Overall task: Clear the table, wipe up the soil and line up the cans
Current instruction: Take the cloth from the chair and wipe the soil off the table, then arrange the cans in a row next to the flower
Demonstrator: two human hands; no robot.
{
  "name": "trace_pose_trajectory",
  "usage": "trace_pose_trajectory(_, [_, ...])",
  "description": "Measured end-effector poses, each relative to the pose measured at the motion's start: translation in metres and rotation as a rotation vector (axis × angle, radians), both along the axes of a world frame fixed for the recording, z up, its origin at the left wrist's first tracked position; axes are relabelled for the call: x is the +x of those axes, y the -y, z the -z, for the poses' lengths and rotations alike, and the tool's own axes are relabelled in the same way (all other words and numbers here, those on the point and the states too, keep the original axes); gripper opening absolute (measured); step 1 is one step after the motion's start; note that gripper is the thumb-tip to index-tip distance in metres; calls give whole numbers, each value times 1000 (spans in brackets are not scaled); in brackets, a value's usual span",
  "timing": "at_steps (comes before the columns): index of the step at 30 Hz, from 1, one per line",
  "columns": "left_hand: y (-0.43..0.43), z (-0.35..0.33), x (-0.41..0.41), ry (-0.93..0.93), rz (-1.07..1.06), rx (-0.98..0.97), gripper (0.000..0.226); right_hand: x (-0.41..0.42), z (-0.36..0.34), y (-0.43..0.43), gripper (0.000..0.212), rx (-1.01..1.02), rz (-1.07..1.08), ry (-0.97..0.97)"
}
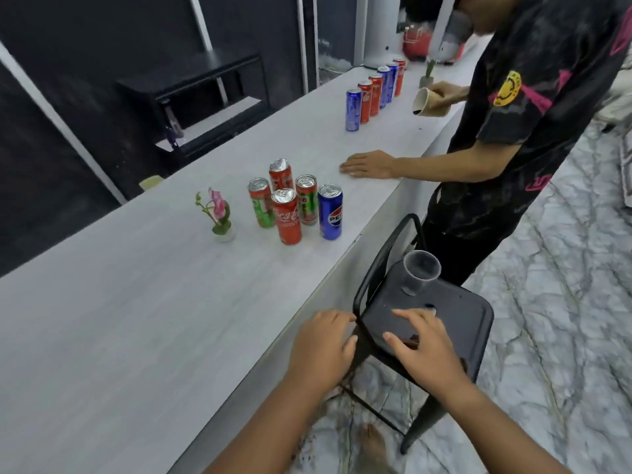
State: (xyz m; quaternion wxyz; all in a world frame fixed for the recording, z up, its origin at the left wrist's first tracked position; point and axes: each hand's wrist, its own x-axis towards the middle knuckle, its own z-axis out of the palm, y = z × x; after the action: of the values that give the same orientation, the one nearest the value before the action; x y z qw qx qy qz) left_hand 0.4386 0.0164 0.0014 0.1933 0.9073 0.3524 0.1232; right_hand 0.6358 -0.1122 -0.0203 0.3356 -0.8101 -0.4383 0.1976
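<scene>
Several cans stand bunched on the long pale table (136, 302): a red Coca-Cola can (287, 217) in front, a blue Pepsi can (330, 212) to its right, red-and-green cans (261, 206) behind. Farther off, a straight row of red and blue cans (374, 94) runs along the table. My left hand (321, 347) hangs at the table's near edge, fingers spread, holding nothing. My right hand (422, 347) rests flat on the black stool seat (461, 323), also holding nothing. No soil shows on the table near me.
A clear plastic cup (419, 273) stands on the stool. A small potted pink flower (219, 213) sits left of the cans. Another person (513, 131) stands at the table, one hand flat on it (369, 164), the other tipping a paper cup (429, 102).
</scene>
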Motion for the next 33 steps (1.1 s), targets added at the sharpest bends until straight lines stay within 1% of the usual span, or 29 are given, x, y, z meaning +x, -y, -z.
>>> trace_pose_trajectory(7, [-34,-15,-60,-16,-154,91,43,-34,-29,-42,46,21,-99,154])
trace_pose_trajectory(11, [-58,-17,-71,20,-269,46,47,-42,-41,-72,50,26,-144,199])
trace_pose_trajectory(14, [-81,-13,-65,89,-353,-51,56,-38,-45,-101,53,67,-147,137])
trace_pose_trajectory(17, [-112,-10,-47,164,-462,-181,66,-26,-47,-134,61,86,-147,35])
trace_pose_trajectory(20, [-149,-8,-23,195,-549,-274,76,-8,-47,-170,69,126,-123,-71])
trace_pose_trajectory(24, [-192,-5,3,277,-599,-333,91,20,-41,-218,92,132,-93,-195])
trace_pose_trajectory(26, [-206,-2,14,336,-620,-351,95,26,-38,-241,99,139,-125,-229])
trace_pose_trajectory(28, [-217,0,25,389,-631,-363,97,30,-31,-259,94,170,-162,-260])
trace_pose_trajectory(31, [-225,3,38,435,-625,-363,95,33,-20,-275,72,180,-130,-304])
trace_pose_trajectory(33, [-227,5,43,459,-637,-363,90,35,-15,-279,61,176,-105,-319])
